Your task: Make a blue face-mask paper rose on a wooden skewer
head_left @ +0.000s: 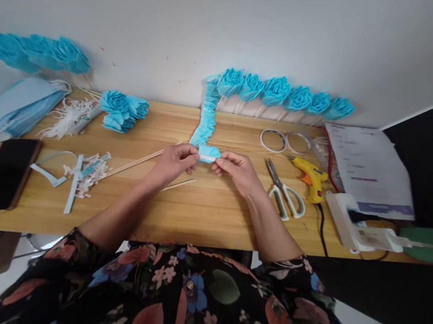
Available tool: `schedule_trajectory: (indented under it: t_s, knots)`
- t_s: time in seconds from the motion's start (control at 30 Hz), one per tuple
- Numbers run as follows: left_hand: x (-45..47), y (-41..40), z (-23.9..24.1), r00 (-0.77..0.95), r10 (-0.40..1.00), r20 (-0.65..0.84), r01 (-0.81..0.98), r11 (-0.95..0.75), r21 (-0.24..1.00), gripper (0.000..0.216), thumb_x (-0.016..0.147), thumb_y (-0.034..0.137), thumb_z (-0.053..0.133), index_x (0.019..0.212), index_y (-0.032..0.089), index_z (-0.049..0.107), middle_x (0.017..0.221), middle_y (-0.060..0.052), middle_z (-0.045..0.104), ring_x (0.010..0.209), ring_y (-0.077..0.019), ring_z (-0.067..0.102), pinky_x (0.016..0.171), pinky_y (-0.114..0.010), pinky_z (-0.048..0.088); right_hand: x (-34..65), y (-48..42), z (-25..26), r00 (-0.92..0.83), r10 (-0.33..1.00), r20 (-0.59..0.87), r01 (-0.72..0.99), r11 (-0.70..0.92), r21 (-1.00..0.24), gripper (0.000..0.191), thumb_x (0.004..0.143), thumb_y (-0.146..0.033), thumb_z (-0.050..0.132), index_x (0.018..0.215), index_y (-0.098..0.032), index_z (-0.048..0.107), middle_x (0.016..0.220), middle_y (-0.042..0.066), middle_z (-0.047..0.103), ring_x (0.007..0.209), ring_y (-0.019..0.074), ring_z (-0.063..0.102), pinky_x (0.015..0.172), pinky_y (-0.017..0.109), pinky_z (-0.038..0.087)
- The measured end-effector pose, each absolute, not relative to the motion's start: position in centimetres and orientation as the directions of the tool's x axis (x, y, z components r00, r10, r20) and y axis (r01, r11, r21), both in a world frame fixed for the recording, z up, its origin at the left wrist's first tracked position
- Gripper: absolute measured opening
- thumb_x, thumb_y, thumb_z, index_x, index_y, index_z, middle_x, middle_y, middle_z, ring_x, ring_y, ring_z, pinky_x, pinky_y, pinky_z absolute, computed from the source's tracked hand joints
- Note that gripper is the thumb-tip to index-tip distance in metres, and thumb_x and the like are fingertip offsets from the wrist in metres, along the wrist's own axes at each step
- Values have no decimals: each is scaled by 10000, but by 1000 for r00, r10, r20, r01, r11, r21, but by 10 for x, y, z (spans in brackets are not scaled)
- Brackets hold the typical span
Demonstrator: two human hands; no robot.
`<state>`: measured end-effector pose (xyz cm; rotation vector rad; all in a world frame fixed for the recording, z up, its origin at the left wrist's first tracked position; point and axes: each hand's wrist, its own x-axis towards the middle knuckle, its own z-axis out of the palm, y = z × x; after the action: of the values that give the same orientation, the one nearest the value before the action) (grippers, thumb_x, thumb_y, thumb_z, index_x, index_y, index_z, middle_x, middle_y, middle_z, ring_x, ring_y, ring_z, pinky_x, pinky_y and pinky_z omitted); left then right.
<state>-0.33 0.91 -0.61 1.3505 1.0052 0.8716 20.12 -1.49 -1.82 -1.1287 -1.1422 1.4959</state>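
Both my hands meet over the middle of the wooden table. My left hand (175,165) pinches the left end of a blue pleated strip (209,113) with a white band along its near edge. The right end of that near edge is pinched between the thumb and fingers of my right hand (237,171). Away from my hands the strip runs back in ruffles to the wall. Thin wooden sticks (135,162) lie by my left hand. Scissors (281,189) with white and green handles rest right of my right hand.
Blue flowers on sticks lean on the wall, several at right (276,91) and some at left (57,54). A smartphone (4,175), stacked face masks (17,103) and scraps (90,176) lie left. Right are tape rolls (273,140), a yellow glue gun (312,179) and a power strip (342,220).
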Motion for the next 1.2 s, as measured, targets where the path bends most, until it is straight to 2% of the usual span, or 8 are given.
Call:
schedule_trajectory:
  t_s: [0.23, 0.3, 0.4, 0.5, 0.63, 0.83, 0.97, 1.2]
  knots:
    - [-2, 11, -9, 321, 946, -31, 68, 9, 998, 205, 747, 355, 645, 667, 174, 592, 575, 11, 591, 492, -93, 512, 525, -228, 434, 198, -14, -20, -174, 980, -101, -144, -127, -981, 341, 691, -503, 860, 707, -196, 713, 701, -3, 713, 590, 87, 570, 610, 246, 465]
    - [-1, 7, -7, 219, 974, 59, 103, -83, 991, 183, 789, 352, 642, 742, 178, 609, 595, 24, 578, 512, -94, 502, 517, -220, 406, 197, -14, -21, -157, 985, -75, -144, -98, -985, 345, 699, -510, 852, 704, -197, 707, 699, -2, 709, 590, 90, 563, 608, 249, 461]
    - [1, -5, -3, 33, 954, 297, 232, -296, 926, 165, 863, 345, 646, 823, 187, 621, 614, 41, 550, 543, -89, 474, 525, -212, 358, 195, -15, -22, -108, 993, -54, -148, -70, -987, 354, 707, -518, 844, 715, -193, 705, 693, -1, 697, 585, 95, 556, 605, 253, 456]
    - [5, -17, -1, 120, 892, 435, 371, -447, 814, 167, 900, 317, 631, 803, 184, 653, 608, 37, 550, 545, -90, 462, 549, -232, 337, 193, -15, -22, -81, 996, -46, -140, -57, -988, 356, 702, -517, 847, 712, -189, 709, 688, -4, 683, 587, 95, 553, 612, 254, 453]
    - [9, -19, -6, 255, 880, 400, 480, -474, 738, 142, 902, 273, 612, 854, 189, 716, 603, 29, 568, 543, -104, 466, 561, -254, 322, 190, -15, -25, -78, 996, -42, -123, -51, -991, 370, 691, -532, 849, 708, -194, 700, 692, -4, 674, 602, 103, 548, 620, 259, 454]
    - [9, -13, -13, 217, 932, 290, 534, -362, 764, 141, 891, 287, 636, 964, 193, 711, 564, 57, 510, 507, -105, 448, 547, -255, 294, 187, -16, -27, -69, 998, 8, -15, 7, -1000, 327, 752, -504, 777, 710, -196, 678, 647, -15, 625, 586, 109, 500, 586, 260, 395]
    - [9, -13, -12, 223, 937, 268, 544, -348, 764, 143, 900, 308, 641, 954, 193, 706, 574, 53, 509, 515, -108, 454, 549, -257, 299, 186, -19, -21, -47, 995, 87, 107, 92, -990, 249, 768, -416, 722, 689, -193, 644, 619, -32, 554, 585, 104, 443, 571, 259, 341]
    - [9, -13, -11, 225, 939, 260, 596, -344, 725, 158, 896, 322, 648, 916, 189, 731, 577, 34, 532, 531, -115, 468, 558, -264, 298, 184, -20, -21, -36, 982, 184, 281, 187, -941, 223, 792, -388, 646, 685, -193, 636, 624, -19, 574, 595, 112, 451, 582, 261, 358]
